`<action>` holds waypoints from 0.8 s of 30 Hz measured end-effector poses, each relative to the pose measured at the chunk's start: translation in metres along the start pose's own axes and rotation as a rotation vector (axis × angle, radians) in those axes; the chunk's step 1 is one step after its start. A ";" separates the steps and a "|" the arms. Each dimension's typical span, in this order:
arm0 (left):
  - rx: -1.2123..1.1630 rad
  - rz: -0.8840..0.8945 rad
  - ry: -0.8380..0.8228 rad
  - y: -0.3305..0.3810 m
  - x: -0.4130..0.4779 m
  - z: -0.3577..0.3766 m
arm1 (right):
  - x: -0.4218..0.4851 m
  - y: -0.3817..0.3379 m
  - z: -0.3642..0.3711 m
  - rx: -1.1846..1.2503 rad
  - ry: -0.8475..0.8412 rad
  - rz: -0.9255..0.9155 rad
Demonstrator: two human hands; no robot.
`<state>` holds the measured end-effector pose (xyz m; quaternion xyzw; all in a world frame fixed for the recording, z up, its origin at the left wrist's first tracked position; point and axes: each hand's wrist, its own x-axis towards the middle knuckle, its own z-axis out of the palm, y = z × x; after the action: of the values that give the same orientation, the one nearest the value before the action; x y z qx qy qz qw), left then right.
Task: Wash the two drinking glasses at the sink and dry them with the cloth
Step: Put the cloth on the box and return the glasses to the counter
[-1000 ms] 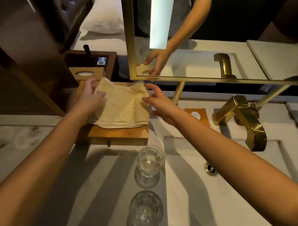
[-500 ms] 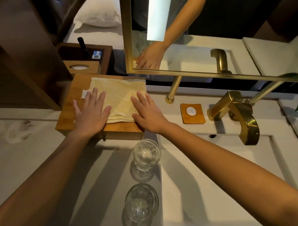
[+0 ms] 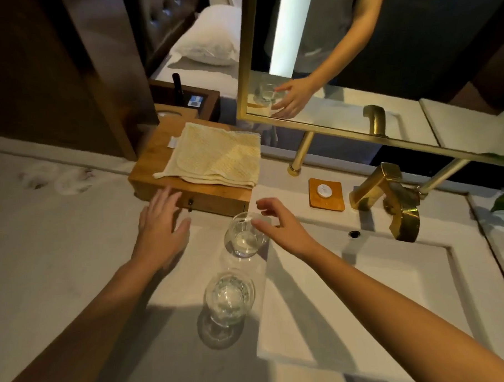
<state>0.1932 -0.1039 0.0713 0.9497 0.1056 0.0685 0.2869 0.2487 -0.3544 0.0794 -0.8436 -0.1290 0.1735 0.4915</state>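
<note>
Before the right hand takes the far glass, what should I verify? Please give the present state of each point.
1. Far glass upright on the counter: ok.
2. Right hand open at its rim, holding nothing: ok.
3. Near glass stands apart from it: ok.
4. Left hand free, holding nothing: ok.
5. Cloth folded on the wooden box: ok.
6. Both already washed: cannot tell.
</note>
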 end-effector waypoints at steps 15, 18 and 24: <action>-0.605 -0.325 -0.135 0.062 -0.148 0.052 | -0.018 0.016 0.049 -0.015 0.055 -0.090; -0.542 -0.334 -0.074 0.063 -0.152 0.057 | -0.020 0.016 0.053 0.005 0.053 -0.113; -0.657 -0.409 0.064 0.055 -0.165 0.053 | -0.025 0.010 0.055 0.011 0.047 -0.132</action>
<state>0.0520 -0.2159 0.0467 0.7638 0.2740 0.0699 0.5802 0.2032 -0.3261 0.0495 -0.8344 -0.1716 0.1215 0.5095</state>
